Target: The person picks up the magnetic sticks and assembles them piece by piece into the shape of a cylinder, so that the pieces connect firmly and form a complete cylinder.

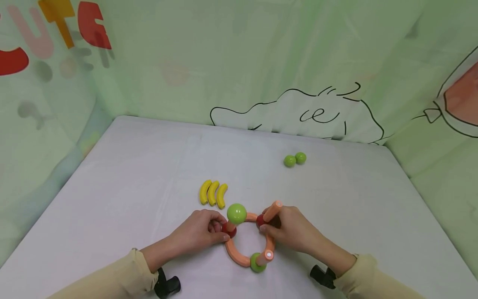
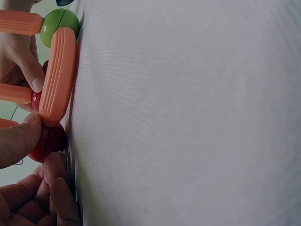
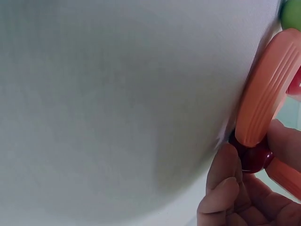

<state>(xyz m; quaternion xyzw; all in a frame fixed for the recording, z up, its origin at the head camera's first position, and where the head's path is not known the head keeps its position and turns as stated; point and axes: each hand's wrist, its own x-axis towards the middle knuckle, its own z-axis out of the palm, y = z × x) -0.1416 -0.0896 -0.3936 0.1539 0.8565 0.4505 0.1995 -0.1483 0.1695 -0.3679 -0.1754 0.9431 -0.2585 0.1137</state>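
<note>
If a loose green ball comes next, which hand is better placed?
Probably the right hand: the two loose green balls lie nearer it, roughly straight ahead. The left hand is farther off. Each hand pinches a red ball.

Pinches two red balls (image 1: pixel 260 221) on an orange ring (image 1: pixel 234 254), one in the left hand (image 1: pixel 198 232), one in the right hand (image 1: pixel 293 229), at a white table (image 1: pixel 138 174), near three yellow bananas (image 1: pixel 211 193) and well apart from two green balls (image 1: pixel 289 161) side by side farther back.
</note>
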